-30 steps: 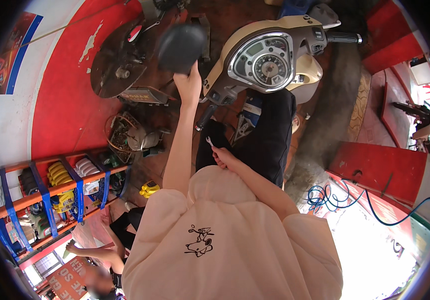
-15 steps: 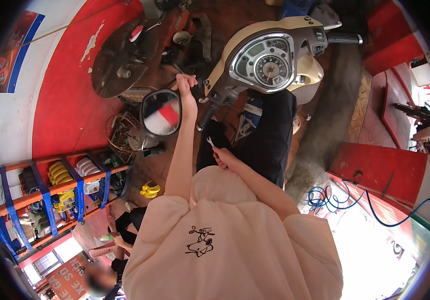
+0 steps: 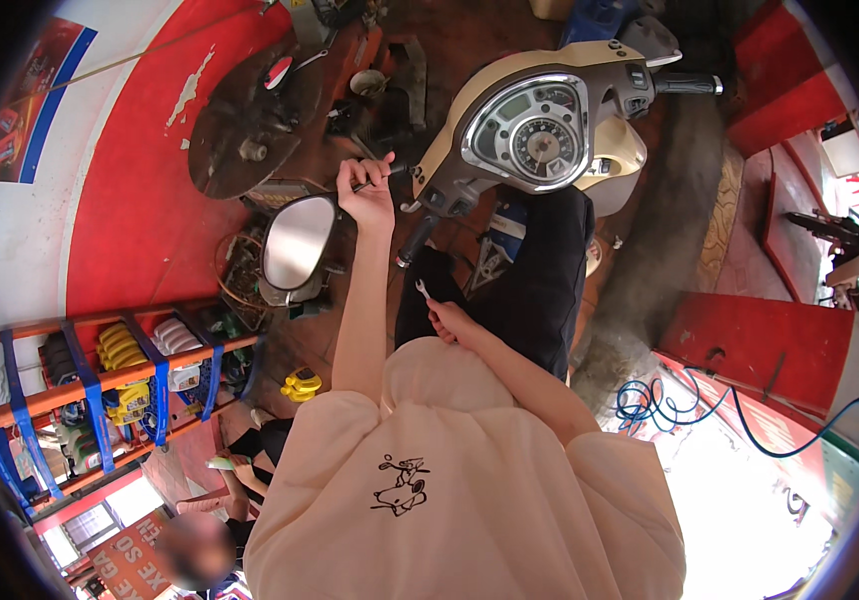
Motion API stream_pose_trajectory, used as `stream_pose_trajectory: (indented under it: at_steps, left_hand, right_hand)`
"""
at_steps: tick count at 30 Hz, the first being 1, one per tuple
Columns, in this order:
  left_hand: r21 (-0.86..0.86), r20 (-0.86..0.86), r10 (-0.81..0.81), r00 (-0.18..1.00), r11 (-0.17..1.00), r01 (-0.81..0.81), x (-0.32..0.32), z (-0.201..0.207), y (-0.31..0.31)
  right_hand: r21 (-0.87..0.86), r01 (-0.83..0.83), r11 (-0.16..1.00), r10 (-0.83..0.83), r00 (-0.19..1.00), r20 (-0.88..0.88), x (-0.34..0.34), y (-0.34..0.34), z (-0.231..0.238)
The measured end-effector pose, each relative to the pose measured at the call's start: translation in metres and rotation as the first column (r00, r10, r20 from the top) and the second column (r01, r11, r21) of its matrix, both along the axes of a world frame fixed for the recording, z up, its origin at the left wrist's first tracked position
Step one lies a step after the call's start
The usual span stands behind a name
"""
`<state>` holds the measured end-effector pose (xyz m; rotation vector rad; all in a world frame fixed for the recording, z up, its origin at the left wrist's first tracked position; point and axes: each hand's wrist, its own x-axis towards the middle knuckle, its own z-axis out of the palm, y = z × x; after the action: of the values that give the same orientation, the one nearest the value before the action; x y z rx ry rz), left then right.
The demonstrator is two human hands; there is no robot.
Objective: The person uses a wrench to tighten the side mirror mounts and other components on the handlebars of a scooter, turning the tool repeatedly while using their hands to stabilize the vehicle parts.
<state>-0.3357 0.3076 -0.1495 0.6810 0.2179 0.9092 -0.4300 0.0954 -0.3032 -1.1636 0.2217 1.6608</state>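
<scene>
My left hand [image 3: 368,196] is up beside the left end of a cream and brown scooter's handlebar, its fingers curled round the dark stem of a rear-view mirror. The oval mirror [image 3: 299,242] sits left of my wrist, its glass toward me and bright grey. The stem reaches the handlebar cover near the brake lever; how it joins there is too small to tell. Close to my belly, my right hand [image 3: 452,320] is closed on a small open-end wrench [image 3: 423,288], jaw pointing up and away. The scooter's round-dialled instrument cluster [image 3: 532,135] lies ahead, right of my left hand.
A dark round table [image 3: 235,150] bearing tools stands at the far left by the red wall. Orange-and-blue shelving [image 3: 90,400] with bottles is at left. A coiled blue hose [image 3: 650,400] hangs at right. Another person [image 3: 250,470] sits lower left.
The mirror has turned and shifted slightly left and down, its reflection going from red and white to grey. My left hand has rotated with it, fingers now curled on the stem. My right hand stays put.
</scene>
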Motion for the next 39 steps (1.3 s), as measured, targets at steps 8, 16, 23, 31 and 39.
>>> stream_pose_trajectory:
  at_steps: [8,16,23,31,39]
  left_hand:
    - [-0.439,-0.178,-0.38,0.907,0.856,0.273,0.028,0.011,0.051]
    - [0.04,-0.689,-0.186,0.701,0.955,0.293,0.057,0.033,0.047]
    - [0.644,-0.605,0.388,0.695,0.752,0.141,0.048,0.042,0.004]
    - [0.572,-0.538,0.291,0.791,0.815,0.089,-0.002,0.021,-0.017]
    - [-0.232,-0.012,-0.245,0.969,0.944,0.236,0.006,-0.002,0.018]
  right_hand:
    - [0.006,0.012,1.0,-0.012,1.0,0.012,-0.001,0.0,0.002]
    - [-0.016,-0.001,1.0,0.001,1.0,-0.017,0.0,0.002,-0.001]
    - [-0.014,0.007,1.0,-0.007,1.0,-0.013,-0.001,0.001,-0.003]
    - [-0.019,0.021,1.0,-0.021,0.999,-0.033,0.0,0.002,-0.005]
    - [-0.006,0.005,1.0,-0.006,0.999,-0.034,0.001,0.002,-0.004]
